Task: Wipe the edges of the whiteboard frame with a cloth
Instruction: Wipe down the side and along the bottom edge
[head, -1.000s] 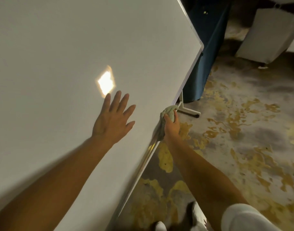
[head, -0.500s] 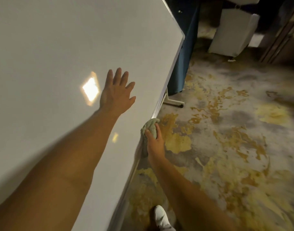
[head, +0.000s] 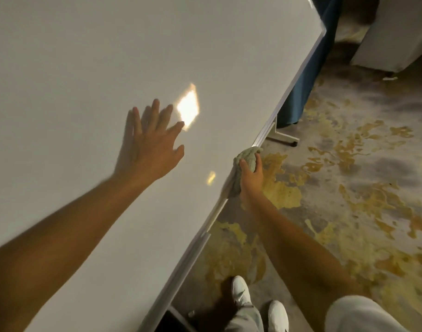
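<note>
A large whiteboard (head: 109, 56) fills the left of the view, and its pale metal frame edge (head: 294, 85) runs diagonally from upper right to bottom centre. My left hand (head: 150, 147) lies flat on the board surface with fingers spread, just left of a bright light reflection. A crumpled grey-green cloth (head: 247, 159) is bunched in my right hand (head: 250, 178), which presses it against the frame's lower edge about midway along. Part of the cloth hangs down behind my wrist.
The board's white stand foot (head: 283, 136) juts onto the stained yellow-grey floor (head: 349, 188). A dark blue curtain (head: 301, 92) hangs behind the board. A white box-like object (head: 392, 37) stands at the upper right. My white shoes (head: 240, 293) are at the bottom.
My right hand has slid the cloth back and forth along the frame edge, toward me and then away again. My left hand stays flat on the board while my view shifted.
</note>
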Demonstrator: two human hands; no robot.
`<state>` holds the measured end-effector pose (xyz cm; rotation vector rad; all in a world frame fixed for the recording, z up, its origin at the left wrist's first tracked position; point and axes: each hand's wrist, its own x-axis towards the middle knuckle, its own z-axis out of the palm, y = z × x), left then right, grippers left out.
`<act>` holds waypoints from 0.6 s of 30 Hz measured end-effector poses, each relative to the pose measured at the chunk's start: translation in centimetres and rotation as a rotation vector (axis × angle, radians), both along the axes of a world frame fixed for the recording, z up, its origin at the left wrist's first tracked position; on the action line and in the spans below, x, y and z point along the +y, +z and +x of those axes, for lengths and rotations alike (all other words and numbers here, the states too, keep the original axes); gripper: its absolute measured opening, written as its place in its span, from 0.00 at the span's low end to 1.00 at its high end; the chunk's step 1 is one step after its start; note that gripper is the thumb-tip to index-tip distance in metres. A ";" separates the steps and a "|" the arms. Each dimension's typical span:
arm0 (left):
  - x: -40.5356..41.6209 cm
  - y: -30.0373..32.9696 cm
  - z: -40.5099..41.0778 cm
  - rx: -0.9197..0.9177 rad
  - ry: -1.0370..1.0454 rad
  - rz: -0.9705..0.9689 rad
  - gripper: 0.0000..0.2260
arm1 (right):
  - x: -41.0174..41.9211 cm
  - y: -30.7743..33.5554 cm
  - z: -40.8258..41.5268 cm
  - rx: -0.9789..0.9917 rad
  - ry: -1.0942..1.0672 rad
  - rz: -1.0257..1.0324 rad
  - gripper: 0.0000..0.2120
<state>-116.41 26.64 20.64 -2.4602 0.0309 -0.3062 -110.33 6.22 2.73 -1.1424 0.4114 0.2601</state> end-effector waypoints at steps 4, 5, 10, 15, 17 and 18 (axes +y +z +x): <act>2.8 0.1 -3.0 0.018 0.022 0.145 0.34 | 0.1 0.5 0.2 0.022 0.024 -0.005 0.28; 2.8 0.0 -2.8 0.011 0.017 0.150 0.34 | 0.2 0.5 0.2 0.022 0.025 0.000 0.28; 3.6 -0.3 -2.0 0.006 0.027 0.127 0.35 | 1.5 0.1 -2.5 0.046 0.083 0.033 0.28; 4.3 -0.5 -1.7 0.003 0.045 0.128 0.35 | 3.4 -1.0 -5.2 0.043 0.094 0.097 0.27; 4.6 -0.5 -1.8 0.017 0.060 0.114 0.34 | 4.2 -1.6 -6.6 0.050 0.120 0.128 0.27; 4.7 -0.4 -1.7 0.020 0.054 0.110 0.34 | 4.7 -1.9 -7.6 0.051 0.123 0.147 0.26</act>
